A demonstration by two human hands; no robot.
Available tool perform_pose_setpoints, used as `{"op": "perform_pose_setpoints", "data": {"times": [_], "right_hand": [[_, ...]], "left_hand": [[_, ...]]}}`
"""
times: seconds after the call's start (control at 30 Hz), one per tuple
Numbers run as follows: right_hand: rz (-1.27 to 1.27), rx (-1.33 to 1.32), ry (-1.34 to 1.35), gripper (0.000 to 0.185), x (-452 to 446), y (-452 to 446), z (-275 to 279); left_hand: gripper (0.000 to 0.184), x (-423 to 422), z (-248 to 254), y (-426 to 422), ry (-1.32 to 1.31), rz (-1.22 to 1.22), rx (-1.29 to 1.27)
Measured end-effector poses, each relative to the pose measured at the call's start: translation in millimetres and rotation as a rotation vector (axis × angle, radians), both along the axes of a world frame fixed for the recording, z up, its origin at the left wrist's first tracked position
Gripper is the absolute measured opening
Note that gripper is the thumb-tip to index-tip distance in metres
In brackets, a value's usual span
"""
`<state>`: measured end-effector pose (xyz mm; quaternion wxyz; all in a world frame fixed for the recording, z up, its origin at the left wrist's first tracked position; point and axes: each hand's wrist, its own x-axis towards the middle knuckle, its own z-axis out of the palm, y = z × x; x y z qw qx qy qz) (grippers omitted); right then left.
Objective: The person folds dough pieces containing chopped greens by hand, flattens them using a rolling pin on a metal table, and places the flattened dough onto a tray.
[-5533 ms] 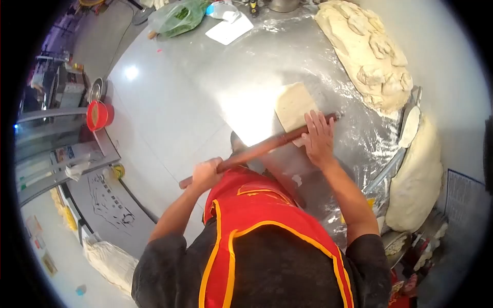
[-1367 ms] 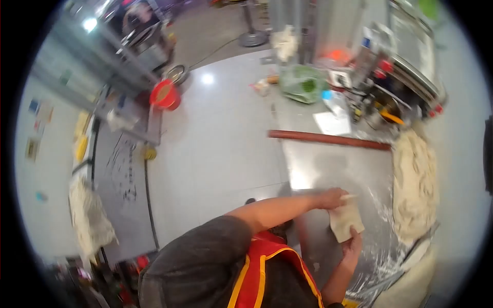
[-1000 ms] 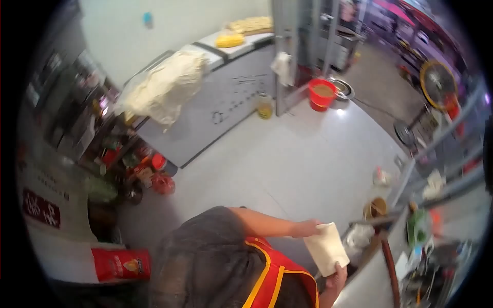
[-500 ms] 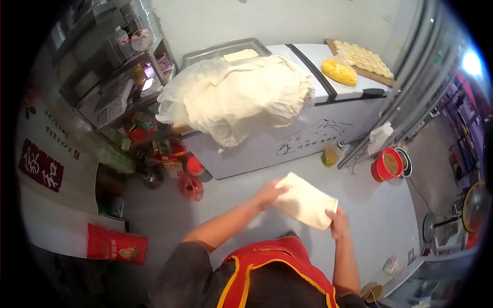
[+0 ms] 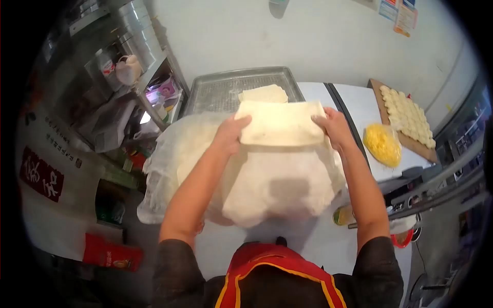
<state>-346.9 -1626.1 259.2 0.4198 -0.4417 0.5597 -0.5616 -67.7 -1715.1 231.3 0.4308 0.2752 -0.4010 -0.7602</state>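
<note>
A flat rectangular dough sheet (image 5: pixel 281 123) is stretched level between both hands. My left hand (image 5: pixel 232 132) pinches its left end, thumb on top, and my right hand (image 5: pixel 335 126) grips the right end the same way. Just beyond the sheet, another piece of dough (image 5: pixel 263 94) lies at the near right part of a metal tray (image 5: pixel 215 79). Below and behind the held sheet spreads a large pale mass (image 5: pixel 277 185) with clear plastic wrap (image 5: pixel 159 169) on its left side.
To the right, a yellow bag (image 5: pixel 382 145) lies on the white freezer top (image 5: pixel 353 97), near a wooden board (image 5: pixel 377 95) with rows of small dough pieces (image 5: pixel 408 115). At left stands a cluttered shelf (image 5: pixel 154 77). An oil bottle (image 5: pixel 343 215) is on the floor, near a red bucket (image 5: pixel 402 239).
The rolling pin was let go and the dough sheet picked up. The view has turned from the metal worktable to the freezer, and both hands have carried the sheet up close to the tray.
</note>
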Motion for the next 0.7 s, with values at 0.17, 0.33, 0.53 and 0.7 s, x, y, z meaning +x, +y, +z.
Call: {"op": "perform_pose_setpoints", "data": {"times": [0.17, 0.33, 0.53, 0.7], "right_hand": [[-0.05, 0.048, -0.008, 0.027, -24.0, -190.7, -9.8], [-0.155, 0.042, 0.282, 0.017, -49.7, -339.4, -106.5], [-0.104, 0.478, 0.567, 0.041, -57.3, -389.5, -186.5], [-0.068, 0.695, 0.376, 0.042, -39.7, -394.2, -156.8]], "left_hand": [[0.029, -31.2, 5.2, -157.7, -0.107, 0.188, 0.049], [0.026, -56.2, -79.8, -290.6, -0.31, 0.179, 0.076], [0.02, -62.7, -189.1, -365.6, -0.808, 0.212, 0.243], [0.026, -59.2, -168.2, -347.7, -0.731, 0.213, 0.302]]}}
